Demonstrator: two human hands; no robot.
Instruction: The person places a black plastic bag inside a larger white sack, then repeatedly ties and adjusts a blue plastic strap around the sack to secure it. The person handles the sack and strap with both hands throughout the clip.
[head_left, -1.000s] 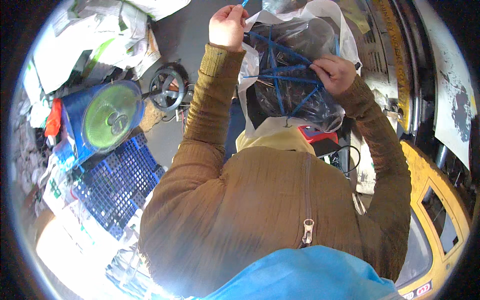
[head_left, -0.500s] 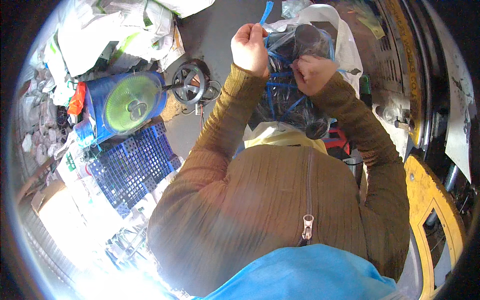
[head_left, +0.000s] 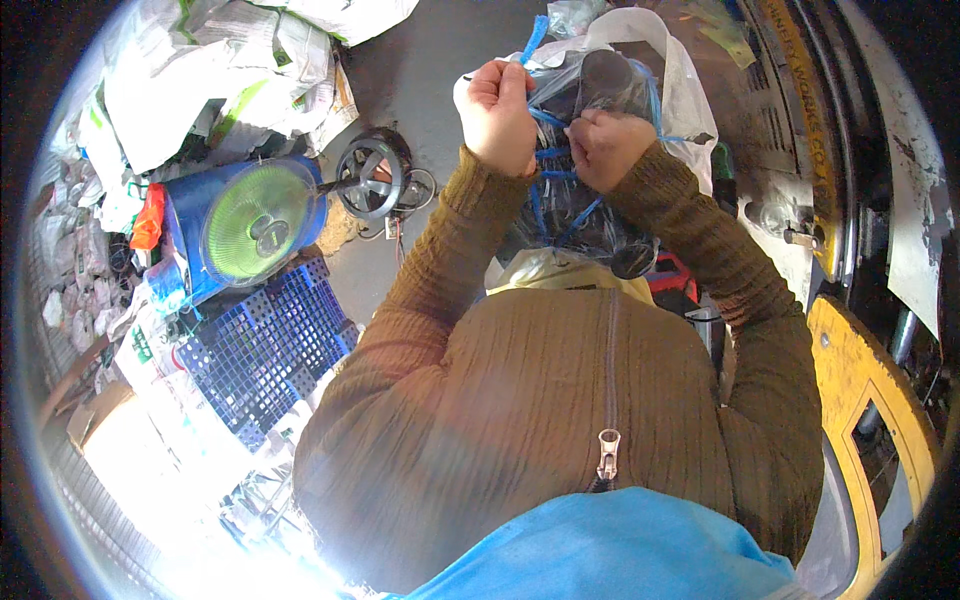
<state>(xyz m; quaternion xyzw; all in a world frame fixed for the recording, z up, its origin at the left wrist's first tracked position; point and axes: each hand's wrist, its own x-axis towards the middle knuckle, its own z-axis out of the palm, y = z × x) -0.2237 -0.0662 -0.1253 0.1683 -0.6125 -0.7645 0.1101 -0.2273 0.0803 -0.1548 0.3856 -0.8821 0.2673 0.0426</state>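
Note:
A bundle of dark cylindrical pieces (head_left: 605,75) lies in front of my chest, wrapped in clear plastic film. Blue plastic string (head_left: 560,176) crosses it in several places. My left hand (head_left: 497,112), at the bundle's upper left, is closed in a pinch on the string, and a loose blue end (head_left: 535,38) sticks up above its fingers. Over the middle of the bundle, my right hand (head_left: 607,148) is closed with its knuckles up. A blue strand runs between the two hands to its fingers; the fingertips are partly hidden.
A white bag (head_left: 690,95) stands behind the bundle. To the left are a green-bladed fan (head_left: 258,222), a blue plastic pallet (head_left: 265,345) and white sacks (head_left: 170,95). Yellow machine parts (head_left: 865,375) rise on the right. Something red (head_left: 672,275) lies beside the bundle.
My right hand has shifted slightly left and down over the bundle. The left hand has moved slightly left, still pinching the string. The whole view has shifted a little.

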